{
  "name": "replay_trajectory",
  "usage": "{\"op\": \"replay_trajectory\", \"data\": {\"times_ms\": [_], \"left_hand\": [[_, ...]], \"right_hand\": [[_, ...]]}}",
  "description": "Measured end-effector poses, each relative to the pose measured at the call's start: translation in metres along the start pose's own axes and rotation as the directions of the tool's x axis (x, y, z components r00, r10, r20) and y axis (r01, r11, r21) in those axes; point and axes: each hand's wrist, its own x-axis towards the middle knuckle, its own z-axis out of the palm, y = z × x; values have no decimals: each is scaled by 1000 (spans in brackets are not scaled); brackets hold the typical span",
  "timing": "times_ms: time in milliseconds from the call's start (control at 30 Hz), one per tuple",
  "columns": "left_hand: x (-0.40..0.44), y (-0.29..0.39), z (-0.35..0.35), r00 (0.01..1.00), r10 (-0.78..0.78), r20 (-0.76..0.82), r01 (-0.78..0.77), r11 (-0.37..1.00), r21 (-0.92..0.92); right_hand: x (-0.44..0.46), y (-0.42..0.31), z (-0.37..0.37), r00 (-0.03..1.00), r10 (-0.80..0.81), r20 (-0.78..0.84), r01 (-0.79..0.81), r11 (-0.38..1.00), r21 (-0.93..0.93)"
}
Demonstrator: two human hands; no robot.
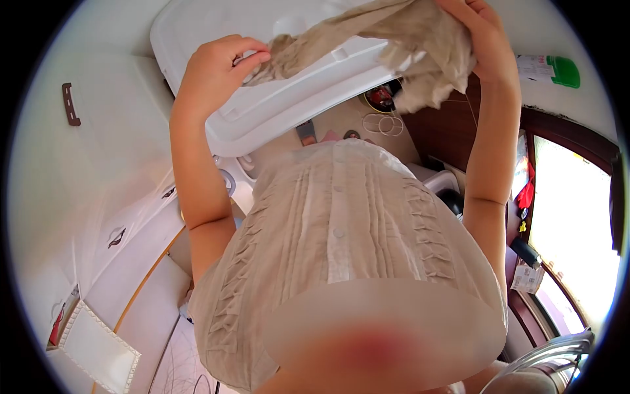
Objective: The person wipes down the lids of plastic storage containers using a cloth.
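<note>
Crumpled beige cloth (407, 26) held up at 12 o'clock.
Our left hand (220, 69) at 11 pinches one end between thumb and fingers; our right hand (482, 36), between 1 and 2, grasps the bunched other side, loose folds hanging beside it. Behind the cloth we see a white round-cornered surface (236, 115); at 2, a green-lidded container (564, 71); at centre, a pleated, buttoned top (338, 197).
</note>
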Motion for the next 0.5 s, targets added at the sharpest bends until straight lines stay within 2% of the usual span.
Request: {"op": "replay_trajectory", "data": {"times_ms": [33,100,133,167,200,233,267,300,333,367,433,467,500], "left_hand": [[1,-6,2,1000,8,2,-8,1000,-2],[4,-14,11,982,-165,87,126,930,346],[7,-18,22,983,-158,93,117,931,346],[10,-21,37,999,42,-29,-30,946,322],[15,-14,45,959,235,-156,-177,932,316],[23,-2,58,918,352,-183,-308,923,231],[29,15,65,918,353,-182,-309,923,231],[34,31,70,969,248,10,-246,966,-73],[36,40,73,955,190,227,-103,932,-349],[39,41,78,955,194,225,-106,931,-349],[45,39,91,957,168,237,-11,837,-547],[46,45,98,955,174,241,-14,837,-547],[47,54,106,980,155,-124,-198,810,-552]], "right_hand": [[-4,-4,-3,1000,-3,-8,3,1000,-3],[-17,-17,-6,999,23,28,-29,976,218],[-21,-20,-9,998,31,47,-45,944,327],[-19,-19,-15,986,0,167,-62,929,366],[-20,-20,-13,987,-1,161,-59,929,367],[-20,-22,-7,971,3,237,-86,937,339],[-19,-24,-4,949,10,314,-112,945,308],[-20,-27,-6,949,10,315,-112,945,307],[-20,-31,-10,946,20,322,-132,935,330],[-20,-35,-16,944,28,328,-150,924,351],[-23,-42,-29,942,46,331,-183,899,397],[-24,-45,-35,942,54,331,-199,885,421],[-26,-45,-39,941,64,333,-216,870,444]]}}
